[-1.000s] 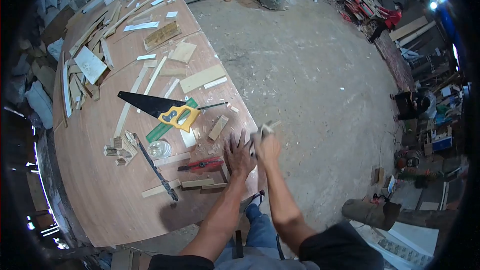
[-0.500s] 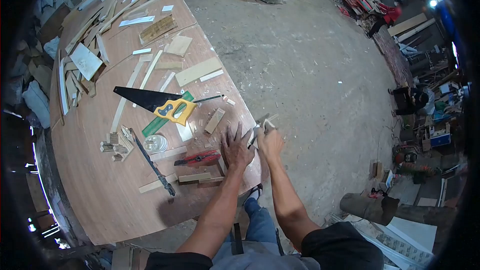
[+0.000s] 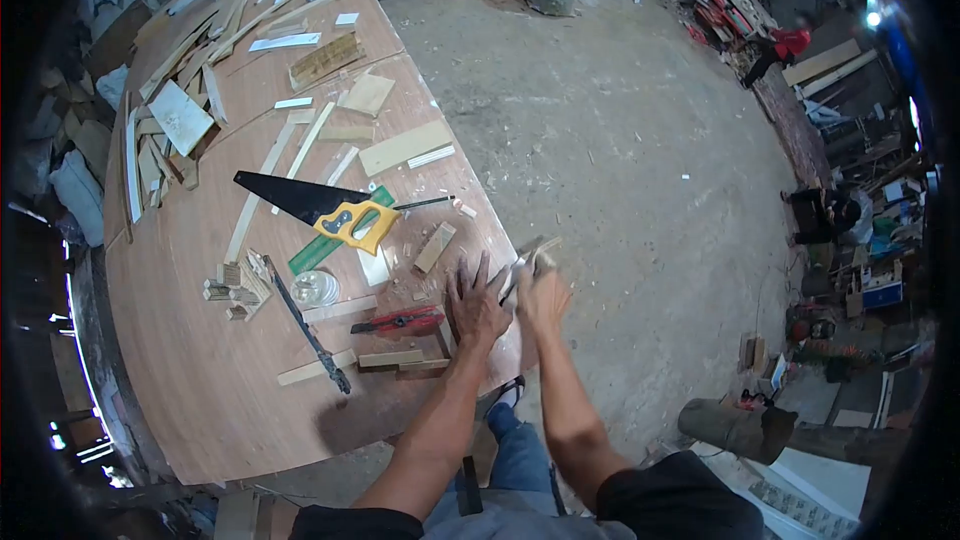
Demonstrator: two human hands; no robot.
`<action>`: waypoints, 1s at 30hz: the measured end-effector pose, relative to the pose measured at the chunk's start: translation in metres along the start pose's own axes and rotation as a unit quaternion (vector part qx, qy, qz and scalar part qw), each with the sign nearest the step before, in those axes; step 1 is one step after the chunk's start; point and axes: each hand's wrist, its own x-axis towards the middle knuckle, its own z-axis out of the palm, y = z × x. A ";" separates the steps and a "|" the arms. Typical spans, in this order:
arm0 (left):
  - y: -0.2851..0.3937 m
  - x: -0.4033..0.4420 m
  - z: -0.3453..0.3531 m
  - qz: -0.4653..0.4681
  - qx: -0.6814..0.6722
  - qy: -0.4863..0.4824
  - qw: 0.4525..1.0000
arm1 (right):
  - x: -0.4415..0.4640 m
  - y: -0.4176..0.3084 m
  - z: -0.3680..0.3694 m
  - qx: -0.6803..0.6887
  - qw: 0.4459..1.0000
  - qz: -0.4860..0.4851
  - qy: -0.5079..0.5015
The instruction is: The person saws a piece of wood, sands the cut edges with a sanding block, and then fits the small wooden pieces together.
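My left hand [image 3: 480, 308] presses down near the right edge of the wooden table [image 3: 220, 380], fingers spread, its thumb side against a small pale piece at the edge. My right hand [image 3: 543, 295] is closed just past that edge, round something blurred; a pale wooden end shows above its fingers. Left of my hands lie a small wood block [image 3: 434, 248], a red and black tool [image 3: 400, 320] and short wooden strips [image 3: 390, 358]. The yellow-handled saw [image 3: 366, 226] rests across a green strip [image 3: 315, 253].
A glass jar [image 3: 316, 288], a long dark metal tool [image 3: 308, 328] and stacked wood sticks [image 3: 236, 290] stand or lie on the table's left part. Scrap wood [image 3: 180, 120] is heaped farther back. Two people are at the far right, beyond the concrete floor [image 3: 620, 190].
My right hand has shifted slightly back and forth at the table edge, blurred by motion. My left hand stays pressed in nearly the same place. The view has tilted slightly.
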 end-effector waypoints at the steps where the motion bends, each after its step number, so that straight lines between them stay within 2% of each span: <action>1: -0.003 0.003 0.008 0.004 -0.032 0.033 0.999 | 0.025 -0.003 -0.001 0.008 0.995 0.063 -0.083; 2: -0.001 0.003 0.016 0.005 -0.070 0.066 0.995 | 0.037 -0.002 -0.005 0.013 0.978 0.123 -0.165; 3: -0.001 0.003 0.018 0.006 -0.060 0.068 0.996 | 0.035 -0.007 -0.010 0.000 0.972 0.140 -0.191; 4: 0.001 0.004 0.013 0.007 -0.060 0.072 0.996 | 0.024 -0.007 -0.008 0.002 0.973 0.137 -0.187; 6: 0.003 0.002 0.001 -0.004 0.004 0.003 1.000 | -0.010 -0.005 -0.004 0.012 0.997 0.042 -0.059; 8: 0.004 0.000 -0.003 -0.001 0.020 -0.010 1.000 | 0.027 -0.006 0.000 0.042 0.996 0.057 -0.060; 10: 0.002 0.001 0.006 -0.004 -0.049 0.035 0.998 | 0.078 0.030 0.036 -0.032 0.975 0.144 -0.164; 11: -0.002 0.007 0.003 -0.003 -0.045 0.041 0.998 | 0.082 0.021 0.030 -0.026 0.976 0.142 -0.161; 13: -0.001 0.006 0.007 -0.001 -0.039 0.046 0.998 | 0.075 0.006 -0.008 0.033 0.991 0.099 -0.082; 16: 0.002 0.000 0.009 -0.002 -0.025 0.044 0.999 | 0.024 -0.032 -0.045 0.036 0.982 0.100 -0.153; 17: 0.004 0.000 0.003 -0.005 0.004 0.020 1.000 | 0.012 -0.025 -0.027 0.034 0.990 0.042 -0.131; 18: 0.005 0.001 -0.001 -0.010 0.033 -0.003 0.999 | 0.026 -0.017 -0.009 0.035 0.990 0.038 -0.129; 20: 0.001 0.003 0.005 -0.010 -0.012 0.024 1.000 | 0.059 0.006 0.027 -0.056 0.985 0.057 -0.150; 21: 0.003 -0.001 0.006 0.000 -0.058 0.054 0.997 | 0.082 0.004 0.021 -0.075 0.967 0.106 -0.218; 22: 0.001 0.009 -0.002 0.008 -0.053 0.067 0.996 | 0.088 -0.004 0.015 -0.066 0.971 0.101 -0.206; 23: 0.001 0.015 -0.006 0.005 -0.054 0.063 0.997 | 0.086 -0.006 0.008 -0.020 0.985 0.088 -0.148; 24: 0.004 0.000 0.000 -0.005 -0.061 0.035 0.998 | 0.059 -0.002 -0.005 0.015 0.991 0.085 -0.107; 25: 0.004 -0.009 0.005 -0.007 -0.063 0.023 0.998 | 0.029 0.008 -0.004 0.008 0.989 0.093 -0.115; 27: 0.002 0.001 0.001 -0.002 -0.004 0.023 1.000 | 0.002 0.007 0.003 -0.005 1.000 -0.010 -0.017; 28: 0.000 0.005 0.003 -0.002 -0.003 0.024 1.000 | 0.022 0.013 0.015 -0.004 1.000 -0.010 -0.017; 30: 0.000 0.001 0.013 0.016 -0.098 0.087 0.991 | 0.067 0.032 0.027 -0.072 0.979 0.091 -0.168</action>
